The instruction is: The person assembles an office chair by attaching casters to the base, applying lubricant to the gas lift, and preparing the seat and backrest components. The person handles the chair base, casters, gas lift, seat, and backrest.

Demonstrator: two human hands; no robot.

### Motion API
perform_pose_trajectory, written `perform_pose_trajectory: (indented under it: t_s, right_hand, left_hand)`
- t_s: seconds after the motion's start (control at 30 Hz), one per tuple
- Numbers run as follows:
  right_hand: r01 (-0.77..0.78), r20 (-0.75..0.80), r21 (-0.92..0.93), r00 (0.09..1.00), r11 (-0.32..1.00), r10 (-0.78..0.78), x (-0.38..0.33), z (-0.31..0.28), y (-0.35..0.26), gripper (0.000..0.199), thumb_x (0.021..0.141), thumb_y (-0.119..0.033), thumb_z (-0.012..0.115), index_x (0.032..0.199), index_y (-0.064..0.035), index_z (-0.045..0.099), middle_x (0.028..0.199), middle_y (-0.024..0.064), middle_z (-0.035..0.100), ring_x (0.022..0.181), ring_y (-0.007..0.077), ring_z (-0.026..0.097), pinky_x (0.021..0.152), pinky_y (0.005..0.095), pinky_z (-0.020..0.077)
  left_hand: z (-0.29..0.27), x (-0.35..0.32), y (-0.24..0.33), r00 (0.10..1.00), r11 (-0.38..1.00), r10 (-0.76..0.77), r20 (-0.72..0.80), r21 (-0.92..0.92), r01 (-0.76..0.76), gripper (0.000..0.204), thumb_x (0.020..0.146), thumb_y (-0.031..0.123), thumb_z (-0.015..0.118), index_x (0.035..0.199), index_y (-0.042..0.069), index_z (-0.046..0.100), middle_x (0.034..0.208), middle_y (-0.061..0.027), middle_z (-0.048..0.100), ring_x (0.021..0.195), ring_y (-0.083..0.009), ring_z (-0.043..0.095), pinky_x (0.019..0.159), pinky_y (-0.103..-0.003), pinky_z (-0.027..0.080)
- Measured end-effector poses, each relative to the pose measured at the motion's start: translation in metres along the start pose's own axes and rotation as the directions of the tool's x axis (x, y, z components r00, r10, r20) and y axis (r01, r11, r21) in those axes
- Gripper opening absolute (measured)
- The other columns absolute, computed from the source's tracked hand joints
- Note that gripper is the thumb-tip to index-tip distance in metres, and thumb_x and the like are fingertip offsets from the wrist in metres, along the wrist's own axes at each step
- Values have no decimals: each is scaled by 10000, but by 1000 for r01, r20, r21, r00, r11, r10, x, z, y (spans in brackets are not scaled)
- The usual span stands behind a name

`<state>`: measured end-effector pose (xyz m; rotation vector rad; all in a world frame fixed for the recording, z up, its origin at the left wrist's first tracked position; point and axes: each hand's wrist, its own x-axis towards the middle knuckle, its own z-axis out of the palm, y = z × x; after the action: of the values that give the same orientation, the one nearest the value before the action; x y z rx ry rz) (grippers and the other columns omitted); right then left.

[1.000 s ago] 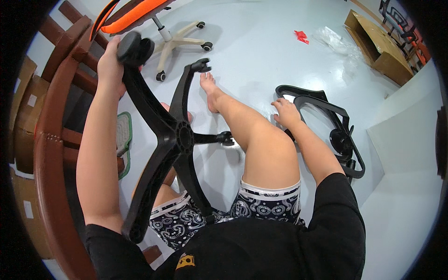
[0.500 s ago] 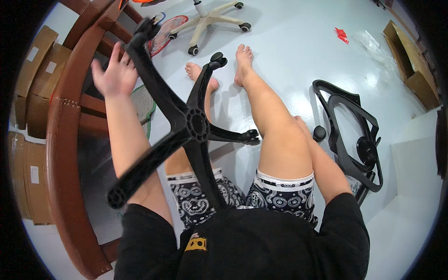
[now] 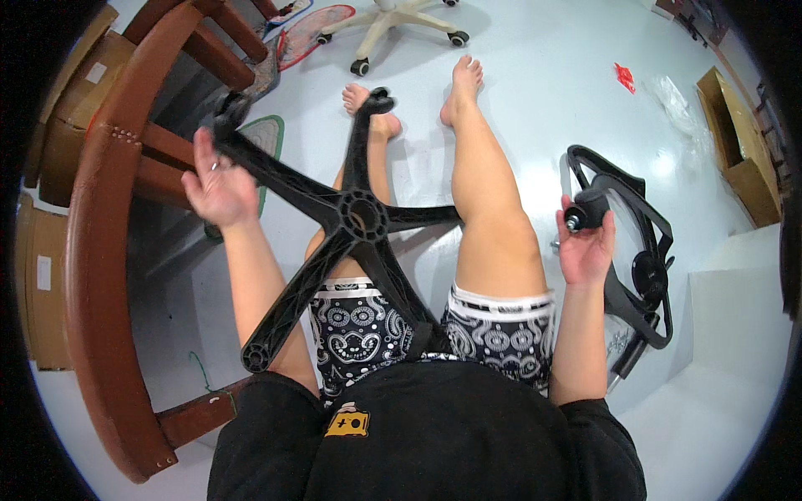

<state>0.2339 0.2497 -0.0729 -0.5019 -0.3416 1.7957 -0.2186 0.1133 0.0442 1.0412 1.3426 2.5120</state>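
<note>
A black five-legged chair base point(image 3: 338, 235) rests over my legs and lap, tilted, its round centre hole facing me. Casters show on the far-left leg tip and the far one. The near-left tip is bare, with a hole. The right leg's tip goes out of sight at my knee, and the near tip is lost against my shorts. Close beside the far-left leg is my left hand point(image 3: 224, 194), palm up, fingers apart; a small shiny spot shows at a finger. My right hand point(image 3: 585, 250) holds a black caster point(image 3: 591, 209) with its metal stem pointing left.
On the floor at right lies a black chair-back frame point(image 3: 664, 225). Beyond it are clear plastic point(image 3: 671, 102), a red wrapper point(image 3: 624, 78) and an open carton point(image 3: 735, 150). A white chair base point(image 3: 386, 29) stands ahead; brown furniture point(image 3: 100, 275) and cartons point(image 3: 52, 284) line the left.
My right hand has come up from behind my knee, with the caster that lay on the floor. The chair base has turned slightly, and my left hand has shifted down beside its leg.
</note>
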Motion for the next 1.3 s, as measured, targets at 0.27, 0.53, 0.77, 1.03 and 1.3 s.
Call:
perform_pose_trajectory:
  t_s: [0.27, 0.53, 0.77, 1.03, 1.3]
  right_hand:
    - [-159, 140, 115, 980, 981, 142, -12, 31, 23, 383, 884, -325, 564, 1125, -29, 533, 1139, 161, 563, 1144, 358, 498, 914, 468, 485]
    - [-279, 319, -37, 907, 960, 276, -48, 59, 45, 517, 840, -262, 555, 1251, 31, 440, 1290, 329, 400, 1185, 417, 446, 985, 449, 418]
    - [-191, 423, -164, 873, 968, 243, -78, 87, 51, 592, 832, -280, 642, 1260, 27, 372, 1264, 213, 456, 1219, 397, 416, 934, 447, 480]
    - [223, 619, -153, 781, 963, -83, -86, 171, 46, 426, 765, -94, 681, 1048, -91, 363, 1269, 201, 444, 1210, 379, 434, 908, 453, 483]
    - [754, 922, -32, 275, 656, -271, -90, 228, 65, 740, 585, -7, 759, 1161, -238, 355, 1216, 148, 333, 1191, 413, 434, 927, 475, 468]
  left_hand:
    - [-18, -126, 72, 956, 953, -81, 284, -260, 158, 887, 780, 726, 327, 1303, 15, 416, 1292, -225, 432, 1216, -389, 379, 1071, -503, 206]
    - [19, -96, 61, 903, 965, 184, 389, -246, -91, 864, 615, 864, 421, 820, 26, 466, 714, -60, 424, 657, -190, 418, 698, -343, 356]
    - [59, -42, 94, 709, 998, 56, 703, -59, -20, 897, 608, 879, 417, 752, -1, 508, 636, -67, 487, 557, -153, 465, 527, -268, 362]
    - [85, -62, 91, 723, 968, -45, 690, -147, 201, 711, 703, 668, 527, 821, -33, 516, 646, -118, 554, 593, -209, 579, 572, -308, 486]
    - [102, -92, 111, 890, 986, -37, 454, -129, 107, 680, 761, 568, 593, 1096, 3, 416, 778, -148, 588, 690, -175, 546, 667, -283, 458]
